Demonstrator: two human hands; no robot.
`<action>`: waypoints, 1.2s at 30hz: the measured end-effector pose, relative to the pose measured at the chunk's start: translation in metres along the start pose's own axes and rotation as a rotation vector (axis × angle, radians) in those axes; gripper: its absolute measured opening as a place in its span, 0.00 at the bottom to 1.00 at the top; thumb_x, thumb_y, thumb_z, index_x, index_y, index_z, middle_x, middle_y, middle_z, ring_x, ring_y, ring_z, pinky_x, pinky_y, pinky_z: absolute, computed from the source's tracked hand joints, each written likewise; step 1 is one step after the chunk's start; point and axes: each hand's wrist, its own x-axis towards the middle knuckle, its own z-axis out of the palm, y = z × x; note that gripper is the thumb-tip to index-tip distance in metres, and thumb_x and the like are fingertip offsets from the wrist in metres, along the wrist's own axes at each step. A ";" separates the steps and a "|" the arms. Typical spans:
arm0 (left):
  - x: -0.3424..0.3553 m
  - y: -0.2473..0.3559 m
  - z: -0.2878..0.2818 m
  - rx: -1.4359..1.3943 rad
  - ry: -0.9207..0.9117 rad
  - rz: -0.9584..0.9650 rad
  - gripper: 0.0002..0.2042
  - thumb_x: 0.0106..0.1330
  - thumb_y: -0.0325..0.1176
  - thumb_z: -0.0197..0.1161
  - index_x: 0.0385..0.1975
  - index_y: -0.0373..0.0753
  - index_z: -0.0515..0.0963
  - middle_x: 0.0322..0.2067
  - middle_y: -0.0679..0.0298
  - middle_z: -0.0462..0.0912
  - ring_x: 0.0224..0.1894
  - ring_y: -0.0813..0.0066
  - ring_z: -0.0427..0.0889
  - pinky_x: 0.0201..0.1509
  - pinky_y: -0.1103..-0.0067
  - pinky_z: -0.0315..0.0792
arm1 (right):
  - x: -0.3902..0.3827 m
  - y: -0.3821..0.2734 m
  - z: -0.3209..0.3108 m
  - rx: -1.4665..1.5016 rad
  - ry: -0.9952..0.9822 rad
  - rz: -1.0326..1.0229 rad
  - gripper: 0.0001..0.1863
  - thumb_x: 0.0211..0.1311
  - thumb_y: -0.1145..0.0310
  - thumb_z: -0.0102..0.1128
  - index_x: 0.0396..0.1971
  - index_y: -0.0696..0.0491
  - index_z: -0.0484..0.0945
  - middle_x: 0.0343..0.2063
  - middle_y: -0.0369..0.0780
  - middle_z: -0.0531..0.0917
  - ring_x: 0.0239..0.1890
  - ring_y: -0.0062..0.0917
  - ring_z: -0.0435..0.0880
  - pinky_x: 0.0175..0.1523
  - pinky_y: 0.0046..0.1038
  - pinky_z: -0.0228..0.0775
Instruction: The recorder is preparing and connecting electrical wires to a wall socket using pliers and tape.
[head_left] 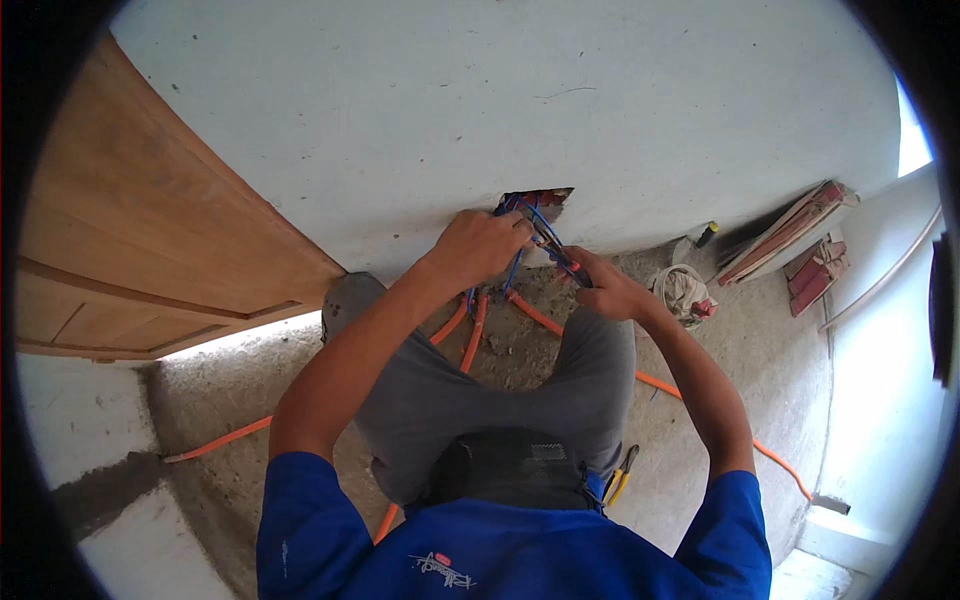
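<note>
In front of me a rectangular hole (pixel 552 197) is cut low in the pale wall, with blue wires (pixel 515 266) coming out of it. My left hand (pixel 484 244) is closed around some of these wires at the left side of the hole. Pliers (pixel 578 268) with red on the handles are gripped in my right hand (pixel 610 288). Their jaws point up and left into the wires, close to my left fingertips. Exactly what the jaws touch is too small to tell. Below, wires run down to the ends of orange conduits (pixel 475 335).
A wooden door (pixel 150 200) stands at the left. Yellow-handled pliers (pixel 621 480) lie on the floor beside my right hip. Farther right are a whitish cloth bundle (pixel 685 295), stacked reddish boards (pixel 780 235) and a reddish package (pixel 818 272). More orange conduit (pixel 785 465) crosses the rough floor.
</note>
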 end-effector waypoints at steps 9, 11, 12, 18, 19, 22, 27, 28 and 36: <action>-0.002 -0.001 -0.001 0.008 0.072 0.059 0.10 0.67 0.37 0.56 0.39 0.38 0.79 0.37 0.60 0.82 0.32 0.59 0.85 0.33 0.66 0.80 | 0.001 -0.004 0.000 -0.003 -0.041 0.101 0.25 0.45 0.73 0.52 0.48 0.60 0.67 0.36 0.46 0.74 0.40 0.36 0.72 0.49 0.33 0.65; -0.001 -0.004 0.002 0.010 0.056 0.068 0.10 0.67 0.36 0.56 0.39 0.38 0.78 0.37 0.60 0.82 0.32 0.59 0.85 0.33 0.66 0.80 | 0.000 -0.003 0.003 0.009 -0.062 0.148 0.24 0.46 0.72 0.52 0.48 0.58 0.67 0.35 0.41 0.73 0.40 0.29 0.71 0.48 0.29 0.65; -0.001 -0.006 0.004 0.016 0.041 0.075 0.10 0.67 0.36 0.55 0.40 0.38 0.78 0.38 0.60 0.82 0.32 0.59 0.85 0.33 0.66 0.80 | -0.001 -0.003 0.006 0.043 -0.022 0.111 0.22 0.46 0.73 0.52 0.46 0.57 0.67 0.34 0.40 0.72 0.38 0.27 0.70 0.46 0.28 0.64; 0.001 -0.009 0.003 0.025 0.021 0.123 0.08 0.68 0.35 0.54 0.37 0.38 0.76 0.36 0.61 0.80 0.31 0.60 0.85 0.32 0.67 0.80 | 0.001 0.030 0.032 0.304 -0.013 0.077 0.19 0.49 0.73 0.54 0.43 0.54 0.66 0.32 0.34 0.69 0.35 0.20 0.68 0.40 0.23 0.63; 0.000 -0.011 0.003 0.028 0.017 0.125 0.08 0.68 0.35 0.54 0.37 0.38 0.76 0.36 0.61 0.80 0.31 0.60 0.85 0.32 0.67 0.80 | 0.002 0.029 0.037 0.382 0.006 0.067 0.18 0.50 0.72 0.55 0.43 0.53 0.66 0.31 0.33 0.69 0.34 0.18 0.68 0.39 0.22 0.62; -0.001 -0.014 0.002 0.054 -0.003 0.155 0.08 0.68 0.36 0.54 0.36 0.38 0.75 0.35 0.61 0.80 0.31 0.60 0.84 0.31 0.68 0.79 | 0.003 0.025 0.052 0.623 0.044 0.037 0.16 0.51 0.73 0.57 0.41 0.52 0.66 0.29 0.31 0.68 0.32 0.16 0.68 0.38 0.21 0.62; 0.006 -0.010 -0.002 -0.019 -0.028 0.175 0.08 0.68 0.35 0.56 0.36 0.38 0.74 0.33 0.60 0.79 0.30 0.58 0.83 0.31 0.67 0.78 | -0.018 0.052 0.066 0.812 0.067 0.031 0.17 0.53 0.76 0.55 0.44 0.57 0.68 0.38 0.37 0.75 0.51 0.27 0.75 0.59 0.28 0.65; 0.003 -0.011 -0.003 -0.012 -0.036 0.183 0.08 0.68 0.35 0.56 0.36 0.38 0.74 0.33 0.60 0.79 0.30 0.58 0.83 0.31 0.67 0.78 | -0.026 0.057 0.068 0.933 0.081 0.016 0.21 0.53 0.76 0.57 0.48 0.58 0.68 0.43 0.38 0.77 0.57 0.28 0.74 0.62 0.30 0.63; 0.001 0.002 -0.007 -0.170 0.017 -0.023 0.07 0.60 0.21 0.56 0.38 0.37 0.74 0.35 0.60 0.83 0.34 0.58 0.84 0.34 0.67 0.79 | -0.199 0.108 0.092 0.623 1.186 0.137 0.36 0.58 0.65 0.62 0.66 0.57 0.59 0.57 0.42 0.73 0.61 0.31 0.70 0.66 0.33 0.58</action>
